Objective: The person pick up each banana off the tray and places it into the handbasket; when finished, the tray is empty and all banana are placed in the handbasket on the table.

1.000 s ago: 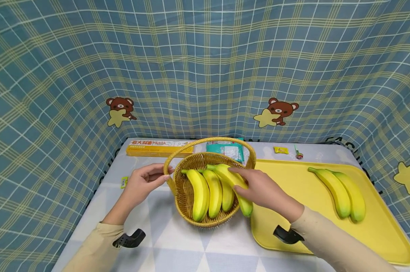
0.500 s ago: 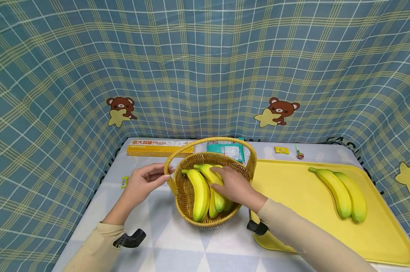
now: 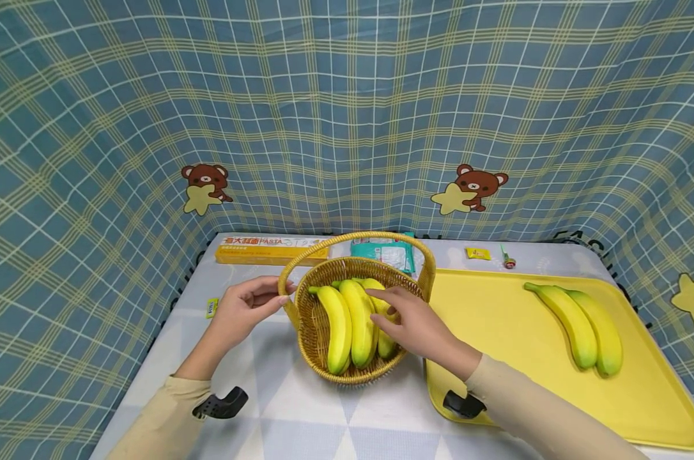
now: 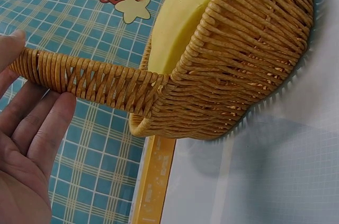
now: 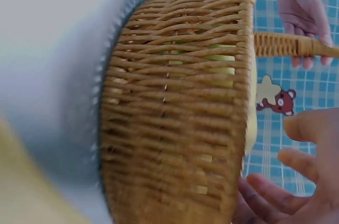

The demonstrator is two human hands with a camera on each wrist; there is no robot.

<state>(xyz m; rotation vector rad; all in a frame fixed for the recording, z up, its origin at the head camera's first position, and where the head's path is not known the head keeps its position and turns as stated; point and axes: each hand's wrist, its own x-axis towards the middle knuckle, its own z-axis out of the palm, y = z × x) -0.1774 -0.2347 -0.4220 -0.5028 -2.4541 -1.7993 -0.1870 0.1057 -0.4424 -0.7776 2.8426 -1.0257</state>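
A wicker basket [image 3: 347, 382] holds several yellow bananas [image 3: 338, 329] lying side by side, stems toward the back. My left hand [image 3: 246, 306] pinches the left side of the basket's arched handle [image 4: 95, 75], thumb on one face and fingers on the other. Over the basket's right half is my right hand [image 3: 410, 319], its thumb and fingers spread apart and holding nothing. It partly covers the rightmost banana [image 3: 386, 342] in the head view. In the right wrist view, its fingers [image 5: 278, 195] are beside the basket's rim.
On the right lies a yellow tray [image 3: 485, 358] with two bananas [image 3: 577, 326]. Behind the basket are a pasta box [image 3: 266, 252] and a teal packet [image 3: 401, 255]. Small wrapped items [image 3: 477, 253] lie at the back right, and a green one [image 3: 211, 308] at the left. A plaid curtain [image 3: 347, 128] surrounds the table.
My right hand has brought a banana left over the rim into the basket, let go of it among the others, and drawn back to the right. The left hand has stayed on the handle.
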